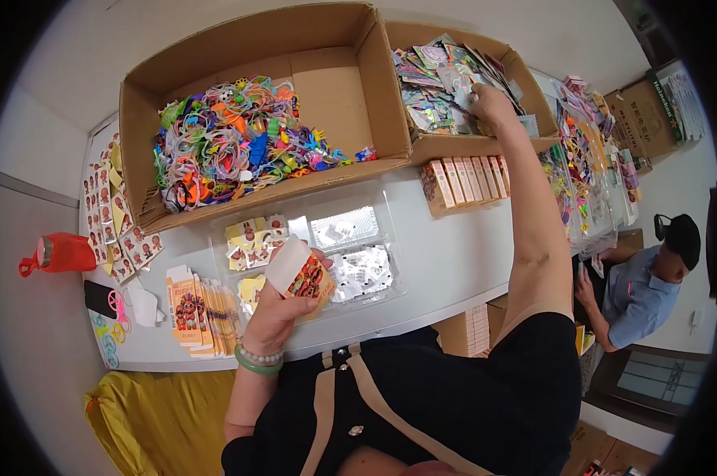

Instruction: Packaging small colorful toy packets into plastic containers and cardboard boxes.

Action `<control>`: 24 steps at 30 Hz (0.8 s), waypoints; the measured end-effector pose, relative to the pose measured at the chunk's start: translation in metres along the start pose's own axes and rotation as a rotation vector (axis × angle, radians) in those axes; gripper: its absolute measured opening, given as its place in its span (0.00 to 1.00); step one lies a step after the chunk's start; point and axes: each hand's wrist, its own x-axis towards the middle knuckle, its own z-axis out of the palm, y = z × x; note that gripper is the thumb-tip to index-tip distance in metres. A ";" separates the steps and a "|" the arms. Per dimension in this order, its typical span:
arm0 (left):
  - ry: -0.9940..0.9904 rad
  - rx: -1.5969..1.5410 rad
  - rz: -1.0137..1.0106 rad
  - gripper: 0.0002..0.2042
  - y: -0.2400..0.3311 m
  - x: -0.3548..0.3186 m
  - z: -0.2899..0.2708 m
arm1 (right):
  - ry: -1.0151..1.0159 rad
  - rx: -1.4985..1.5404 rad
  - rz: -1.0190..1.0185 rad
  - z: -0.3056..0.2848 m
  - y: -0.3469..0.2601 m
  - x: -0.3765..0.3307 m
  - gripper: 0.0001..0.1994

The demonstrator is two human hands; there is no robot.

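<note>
My left hand (277,311) grips a small printed carton (309,284) in orange and red, its white end flap standing up. It is over the near part of a clear plastic tray (394,274) with sticker sheets (255,238) and small white packets (362,270) in its compartments. My right arm stretches to the far right, where my right hand (492,107) reaches into a cardboard box (454,145) heaped with flat, shiny packets (426,91). Its fingers are closed at a silvery packet (458,82); the fingertips are partly hidden.
A larger cardboard box (327,95) holds colourful stringy trinkets (231,143). Flat cartons (200,313) stack at the left, near a phone (100,299) and red container (65,252). Upright cartons (465,181) stand below the right box. A co-worker (640,293) sits at the right.
</note>
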 end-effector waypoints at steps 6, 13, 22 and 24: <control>-0.011 -0.042 -0.062 0.36 -0.005 0.003 -0.003 | 0.106 0.618 0.022 0.004 0.005 -0.008 0.11; 0.062 -0.029 0.103 0.36 -0.002 -0.006 -0.002 | 0.200 0.518 0.017 0.008 -0.009 -0.023 0.23; 0.024 -0.001 -0.073 0.41 -0.009 -0.007 -0.003 | -0.144 -0.083 -0.047 -0.003 -0.022 -0.021 0.19; 0.034 0.004 -0.066 0.41 -0.007 -0.008 -0.002 | -0.151 0.097 -0.045 -0.009 -0.023 -0.022 0.16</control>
